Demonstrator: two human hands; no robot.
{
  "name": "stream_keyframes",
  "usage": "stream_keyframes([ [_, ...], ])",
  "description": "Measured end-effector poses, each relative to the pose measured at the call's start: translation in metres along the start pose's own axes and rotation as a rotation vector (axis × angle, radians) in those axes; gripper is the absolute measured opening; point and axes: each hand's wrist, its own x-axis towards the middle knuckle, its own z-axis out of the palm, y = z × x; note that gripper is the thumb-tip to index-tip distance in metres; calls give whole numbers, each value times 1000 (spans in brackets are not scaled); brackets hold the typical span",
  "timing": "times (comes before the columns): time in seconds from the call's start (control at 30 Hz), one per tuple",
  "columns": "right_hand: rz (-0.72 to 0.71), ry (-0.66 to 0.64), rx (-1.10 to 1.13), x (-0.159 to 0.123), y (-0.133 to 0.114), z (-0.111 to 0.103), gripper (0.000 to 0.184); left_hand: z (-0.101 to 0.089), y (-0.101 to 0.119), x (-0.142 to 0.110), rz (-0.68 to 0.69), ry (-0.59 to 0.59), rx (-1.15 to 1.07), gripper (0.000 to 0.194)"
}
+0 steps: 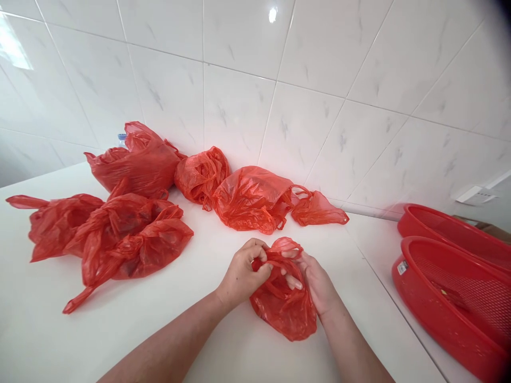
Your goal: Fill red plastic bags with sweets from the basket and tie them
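Right now both hands are pinched shut on the same small red plastic bag [284, 306], which lies on the white countertop [207, 340] directly in front of the person. The left hand [241, 274] curls its fingers around the twisted handles near the bag's mouth, and the right hand [317, 282] grips the film just beside it, fingers tucked into the folds; the two hands nearly touch.

Thin film pulled between two close grips looks likely to stretch or tear, especially where the handle loop [285, 246] is bunched tight. A knot, if there is one under the fingers, cannot be made out.

Farther out, a loose heap of larger red bags [120, 234] sits to the left and more red bags [251, 199] lie against the tiled wall [303, 64], all well apart from the hands. Two red plastic colander baskets [455, 303] overlap at the counter's right edge; a wide elbow swing might nudge them.
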Motion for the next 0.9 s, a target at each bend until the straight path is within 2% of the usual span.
stream_keyframes([
  [0.1,-77,21,-151,-3,0,-2,44,2,-4,2,-82,19,-15,14],
  [0.2,-130,13,-372,-6,-2,4,30,3,-7,2,-107,31,-8,11],
  [0.3,-176,44,-540,-8,-7,15,20,3,-7,1,-71,57,19,11],
  [0.37,-221,151,-646,-7,-8,19,30,3,-6,0,-40,63,37,13],
  [0.43,-276,310,-760,-5,-7,19,34,3,-3,-1,-5,47,52,15],
  [0.5,-325,435,-842,-1,-4,16,27,3,-2,-2,36,16,72,15],
  [0.57,-326,476,-885,1,-1,13,18,3,-1,-4,79,-19,103,14],
  [0.73,-256,403,-812,0,-3,11,27,3,-5,-5,155,-43,205,13],
  [0.9,-159,281,-382,-3,-11,4,24,0,-8,-2,195,-28,252,13],
])
